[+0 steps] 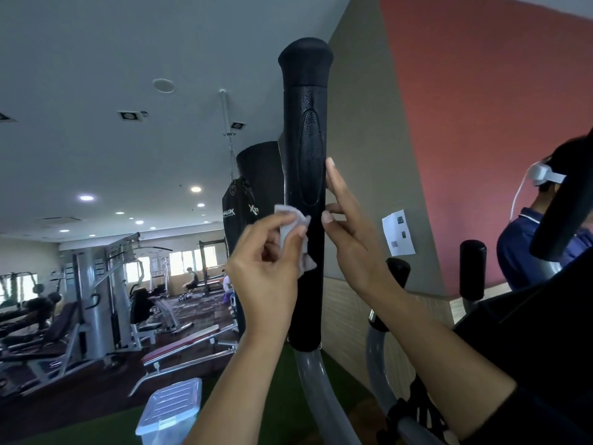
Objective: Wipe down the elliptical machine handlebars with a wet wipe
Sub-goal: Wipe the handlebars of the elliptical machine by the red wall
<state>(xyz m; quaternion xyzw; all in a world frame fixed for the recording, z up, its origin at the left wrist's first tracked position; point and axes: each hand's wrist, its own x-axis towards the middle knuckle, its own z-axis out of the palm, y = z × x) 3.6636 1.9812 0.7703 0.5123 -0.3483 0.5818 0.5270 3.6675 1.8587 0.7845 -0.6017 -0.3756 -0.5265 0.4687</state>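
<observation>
Mid-wipe — left hand (266, 271) pinches the wipe (293, 232) against the handlebar (306, 175), right hand (346, 232) open, fingertips steadying — next, probably slide upward.

A single wide-angle camera sits on the person's head and looks forward, pitched upward here, so the ceiling (128, 59) fills the upper left. It is very near the black handlebar grip (305, 187), which rises through the centre of the frame. Both forearms enter from the bottom edge; the left hand (266, 277), pinching a wipe (290, 232), and the right hand (349, 239) meet mid-frame at the grip. The lens bends the edges (the walls lean inward), and the gym machines (106, 284) at left look small and distant. Only this one view covers the scene.
</observation>
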